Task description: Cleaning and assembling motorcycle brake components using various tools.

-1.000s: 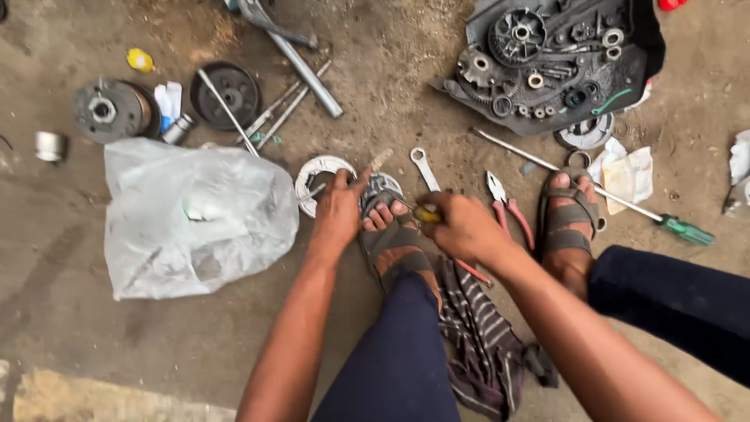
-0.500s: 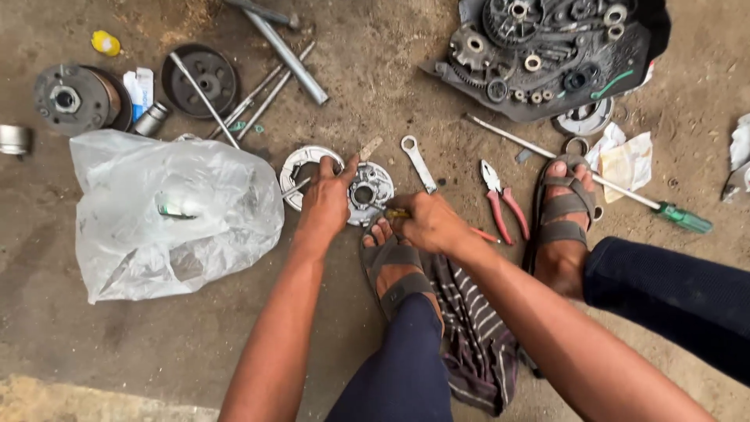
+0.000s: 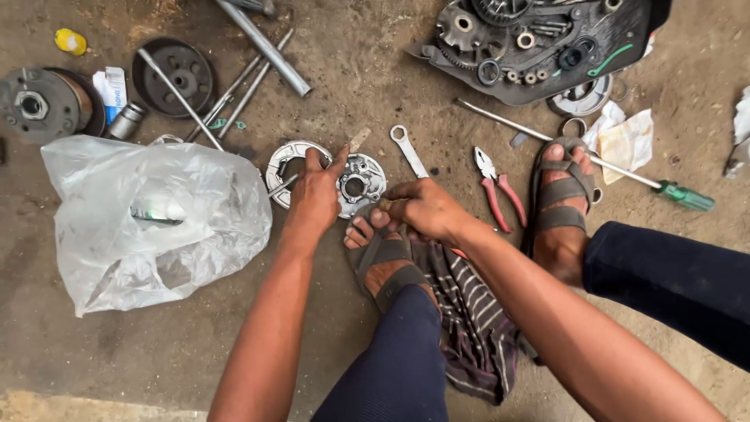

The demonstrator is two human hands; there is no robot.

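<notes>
Two bare hands meet low on the dirt floor (image 3: 328, 62) in the single head view, close to picture centre. Left hand (image 3: 314, 197) clamps a round metal plate (image 3: 361, 181) from its nine o'clock edge, thumb stretched up across the rim, remaining fingers curled over the near side. Right hand (image 3: 426, 209) sits at the plate's four o'clock, fingers pressed together and pinching a small yellowish piece (image 3: 384, 205); too small to tell what kind. Plate rests just above the toes of a sandalled foot (image 3: 383, 254), touching or nearly so. Looks like cast metal: stiff, fairly heavy for its span, probably greasy and so slippery, with holes and raised ribs. Best gripped at the outer rim, or with a finger hooked through the middle hole; thin tabs better left alone.

Elsewhere around the plate: second metal ring (image 3: 287, 160) at nine o'clock, spanner (image 3: 409, 151) at one o'clock, red-handled pliers (image 3: 496, 191) at three o'clock, clear plastic bag (image 3: 148, 219) farther out at nine o'clock, engine cover (image 3: 547, 47) at one o'clock, green-handled screwdriver (image 3: 680, 194) well apart at three o'clock, striped cloth (image 3: 469, 312) at five o'clock.
</notes>
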